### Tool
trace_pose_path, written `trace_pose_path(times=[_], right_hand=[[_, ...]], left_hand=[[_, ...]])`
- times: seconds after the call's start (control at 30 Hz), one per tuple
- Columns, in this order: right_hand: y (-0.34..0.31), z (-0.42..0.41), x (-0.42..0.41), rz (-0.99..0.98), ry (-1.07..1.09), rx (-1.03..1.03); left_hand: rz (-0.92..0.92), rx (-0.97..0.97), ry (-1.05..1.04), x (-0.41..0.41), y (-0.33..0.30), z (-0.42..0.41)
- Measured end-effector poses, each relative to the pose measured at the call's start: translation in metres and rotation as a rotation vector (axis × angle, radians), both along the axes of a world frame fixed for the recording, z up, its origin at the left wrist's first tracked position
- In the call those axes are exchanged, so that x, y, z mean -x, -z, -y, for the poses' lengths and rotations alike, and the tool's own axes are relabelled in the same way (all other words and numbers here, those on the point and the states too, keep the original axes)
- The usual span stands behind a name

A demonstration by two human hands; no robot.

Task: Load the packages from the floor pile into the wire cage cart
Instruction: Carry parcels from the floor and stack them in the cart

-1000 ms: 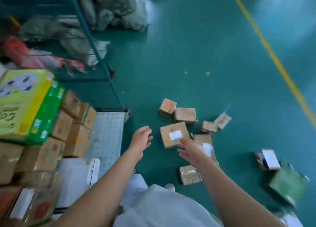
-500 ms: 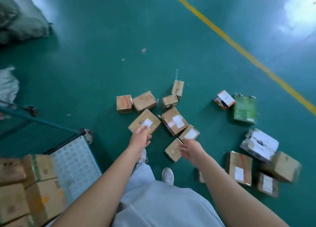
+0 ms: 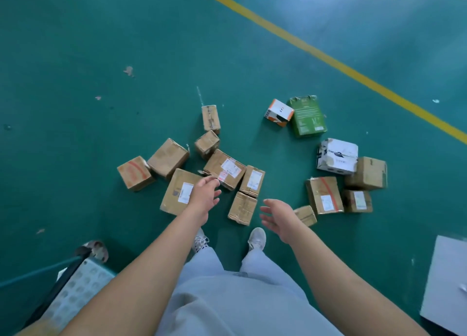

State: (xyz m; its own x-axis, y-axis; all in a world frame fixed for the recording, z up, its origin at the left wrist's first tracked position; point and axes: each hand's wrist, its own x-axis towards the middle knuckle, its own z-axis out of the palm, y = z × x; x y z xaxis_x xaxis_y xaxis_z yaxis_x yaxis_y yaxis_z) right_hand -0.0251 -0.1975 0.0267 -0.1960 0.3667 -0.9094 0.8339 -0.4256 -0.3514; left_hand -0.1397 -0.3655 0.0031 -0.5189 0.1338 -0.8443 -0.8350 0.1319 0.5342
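Both hands empty, fingers loosely spread: left hand (image 3: 204,196) above the labelled carton (image 3: 177,191), right hand (image 3: 279,218) beside the small taped box (image 3: 242,208). Packages lie scattered on the green floor (image 3: 75,108). Advise stooping closer and gripping opposite sides. Only a corner of the cart (image 3: 75,285) shows, lower left; labels illegible

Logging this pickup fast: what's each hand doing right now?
Left hand: open, holding nothing, above the labelled brown cardboard box.
Right hand: open, holding nothing, fingers spread.
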Motion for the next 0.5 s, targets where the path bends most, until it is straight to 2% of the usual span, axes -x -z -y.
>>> trace_pose_path(times=[0.3,0.5], right_hand=[[0.015,-0.043,0.035,-0.022,0.075,0.057],[0.046,-0.114,0.078,-0.011,-0.047,0.11]], left_hand=[[0.027,0.028,0.114,0.039,0.023,-0.05],[0.054,0.067,0.04,0.069,0.044,-0.112]])
